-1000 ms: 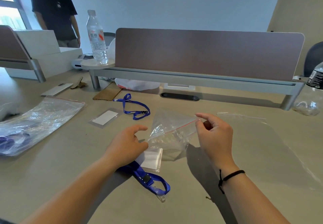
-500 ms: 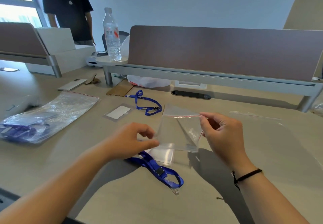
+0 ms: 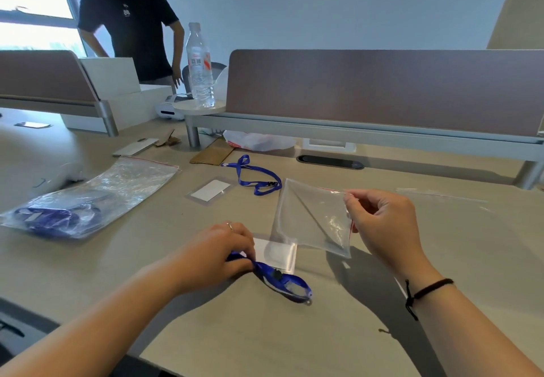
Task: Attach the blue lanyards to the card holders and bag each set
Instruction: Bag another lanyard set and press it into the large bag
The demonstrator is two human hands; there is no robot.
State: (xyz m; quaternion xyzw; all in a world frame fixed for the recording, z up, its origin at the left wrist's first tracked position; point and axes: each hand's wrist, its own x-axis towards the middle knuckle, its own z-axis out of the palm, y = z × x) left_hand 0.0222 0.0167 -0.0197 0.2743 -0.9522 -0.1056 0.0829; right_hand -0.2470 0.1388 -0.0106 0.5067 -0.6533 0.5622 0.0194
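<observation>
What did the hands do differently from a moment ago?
The left hand let go of the small clear bag, dropped to the table and now grips the blue lanyard beside its card holder. The right hand still pinches the bag's top edge, holding it up alone. The spare lanyard, loose card holder and big bag stayed put.

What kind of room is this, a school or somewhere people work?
Most likely an office. The long desk has a divider screen along its back and a cable slot, and a second screened desk stands on the left.
</observation>
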